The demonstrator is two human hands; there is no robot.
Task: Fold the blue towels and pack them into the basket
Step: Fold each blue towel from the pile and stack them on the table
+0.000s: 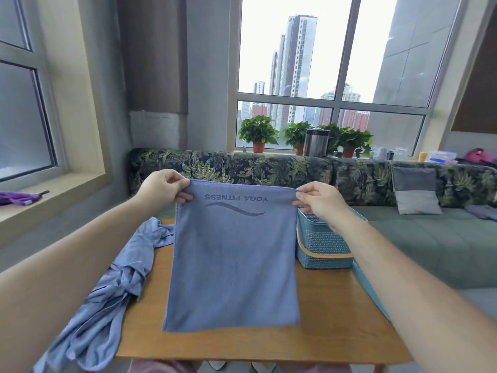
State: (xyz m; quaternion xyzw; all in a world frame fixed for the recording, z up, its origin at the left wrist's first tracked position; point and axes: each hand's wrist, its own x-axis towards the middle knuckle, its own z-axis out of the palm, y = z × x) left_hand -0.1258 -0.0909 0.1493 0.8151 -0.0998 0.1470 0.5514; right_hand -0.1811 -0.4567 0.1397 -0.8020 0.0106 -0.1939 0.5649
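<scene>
now two hands pinch one towel, one basket beside.

wooden table bears crumpled towels and basket.

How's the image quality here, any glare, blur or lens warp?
Head view: sky in the window is blown out white; wide-angle warp tilts the window frames toward the edges; the towel, pinched by the left hand and right hand, is sharp enough to read its upside-down YOGA FITNESS print; daylight is soft, with no hard shadows on the table.
</scene>
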